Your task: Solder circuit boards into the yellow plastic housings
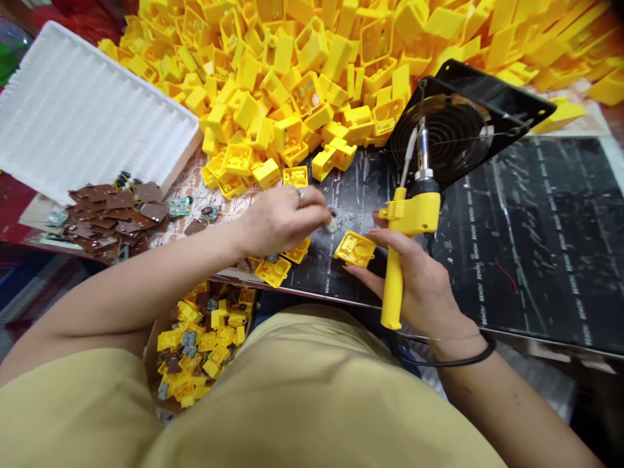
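Note:
My right hand (422,276) is closed around a yellow soldering gun (392,286), whose metal tip points up and away from me. The same hand's fingertips hold a small open yellow plastic case (355,249) by its sides, its hollow facing up. Left of it, my left hand (285,220) is closed in a pinch above the bench mat. At its fingertips shows a small pale, roundish piece (332,225), too blurred to name. Below that hand lie two more open yellow cases, one of them a case (273,272) at the bench edge.
A large heap of yellow cases (287,58) covers the back. Behind the soldering gun leans a black fan (443,127). Brown circuit boards (114,218) are piled at left beside a white foam tray (92,110). A box of yellow parts (207,344) sits below the bench edge.

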`<act>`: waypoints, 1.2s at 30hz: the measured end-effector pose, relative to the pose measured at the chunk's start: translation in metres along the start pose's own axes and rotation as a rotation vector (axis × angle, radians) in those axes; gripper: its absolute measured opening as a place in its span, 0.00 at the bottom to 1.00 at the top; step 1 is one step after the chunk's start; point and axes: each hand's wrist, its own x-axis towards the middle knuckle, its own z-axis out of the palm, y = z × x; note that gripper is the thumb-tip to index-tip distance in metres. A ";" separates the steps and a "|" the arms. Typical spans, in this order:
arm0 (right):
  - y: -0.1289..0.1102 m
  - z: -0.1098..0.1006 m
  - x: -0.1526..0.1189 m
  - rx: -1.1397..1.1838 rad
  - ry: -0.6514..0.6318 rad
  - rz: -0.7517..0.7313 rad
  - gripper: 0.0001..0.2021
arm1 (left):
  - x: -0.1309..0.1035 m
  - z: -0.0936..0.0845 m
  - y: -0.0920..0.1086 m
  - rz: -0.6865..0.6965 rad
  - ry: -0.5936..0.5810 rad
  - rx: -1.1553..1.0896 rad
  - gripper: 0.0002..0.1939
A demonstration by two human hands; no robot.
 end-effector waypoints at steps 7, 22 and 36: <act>-0.019 0.030 0.008 -0.018 -0.030 -0.073 0.23 | -0.068 -0.015 0.022 0.121 0.037 0.044 0.13; -0.021 -0.011 0.001 0.005 0.123 -0.147 0.20 | -0.021 -0.004 0.030 -0.417 -0.177 -0.124 0.09; -0.014 0.032 0.004 0.069 -0.025 -0.086 0.23 | -0.025 0.001 0.033 -0.194 -0.201 -0.077 0.13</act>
